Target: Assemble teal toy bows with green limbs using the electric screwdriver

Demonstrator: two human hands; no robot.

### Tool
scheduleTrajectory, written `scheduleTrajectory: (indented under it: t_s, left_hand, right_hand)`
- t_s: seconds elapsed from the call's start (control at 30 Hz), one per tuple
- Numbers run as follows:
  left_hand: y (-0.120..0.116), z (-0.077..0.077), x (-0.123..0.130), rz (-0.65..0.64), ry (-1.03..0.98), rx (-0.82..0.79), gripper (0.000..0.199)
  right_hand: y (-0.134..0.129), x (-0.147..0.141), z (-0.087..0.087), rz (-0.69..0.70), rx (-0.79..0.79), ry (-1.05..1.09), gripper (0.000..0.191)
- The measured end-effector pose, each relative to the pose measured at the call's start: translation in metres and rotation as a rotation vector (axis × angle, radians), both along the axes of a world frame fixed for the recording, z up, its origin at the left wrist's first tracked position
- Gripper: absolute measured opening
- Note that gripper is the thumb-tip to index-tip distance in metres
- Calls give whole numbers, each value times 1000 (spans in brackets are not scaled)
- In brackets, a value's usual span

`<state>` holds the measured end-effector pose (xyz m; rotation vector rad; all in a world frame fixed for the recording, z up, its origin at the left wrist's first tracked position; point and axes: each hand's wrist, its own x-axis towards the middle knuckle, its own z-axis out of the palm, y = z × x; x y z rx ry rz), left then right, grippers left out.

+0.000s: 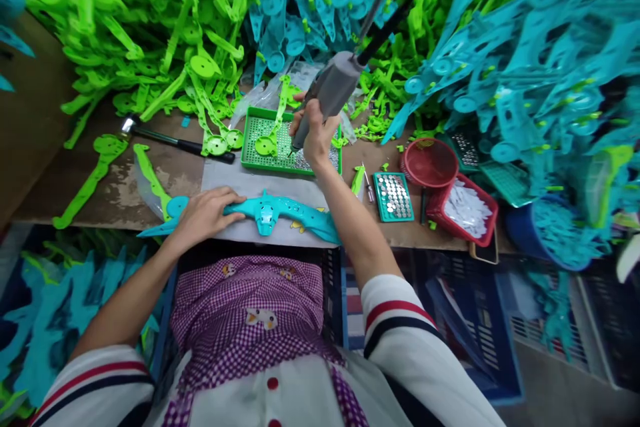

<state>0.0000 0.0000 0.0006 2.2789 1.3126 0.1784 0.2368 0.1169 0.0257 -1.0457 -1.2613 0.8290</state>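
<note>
My left hand (207, 213) is closed around the left part of a long turquoise plastic piece (267, 211), which lies across the pale sheet (233, 177) at the table's front edge. In my right hand (317, 130) is a grey electric screwdriver (337, 83), a cord rising from its top. Its tip points down into a green perforated tray (253, 137), at the small silvery screws (303, 160). Inside that tray's left part rests a lime-green plastic part (267, 143). My right forearm passes over the right end of the turquoise piece.
Lime-green parts (205, 67) and turquoise parts (525, 87) are heaped along the back and right. A hammer (175, 140) lies at left. To the right stand a teal tray of round metal pieces (393, 197), a red bowl (430, 161) and a red basket (487, 237) of white pieces.
</note>
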Motion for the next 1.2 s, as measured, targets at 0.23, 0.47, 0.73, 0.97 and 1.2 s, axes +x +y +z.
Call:
scheduleTrajectory:
  t_s: [0.23, 0.47, 0.73, 0.97, 1.2]
  left_hand:
    - [-1, 2, 1, -6, 14, 3, 29]
    - [-2, 1, 1, 3, -2, 8, 28]
    - [-2, 3, 2, 14, 29, 7, 28]
    - [-3, 1, 2, 6, 20, 0, 30]
    - [2, 5, 5, 12, 3, -50, 29]
  right_hand:
    - [-77, 10, 25, 11, -73, 220, 70]
    - [-113, 1, 14, 145, -124, 329, 64]
    - [-106, -3, 8, 157, -208, 308, 66]
    - [-110, -4, 0, 195, -221, 321, 63]
    - [-78, 0, 15, -26, -126, 209, 67]
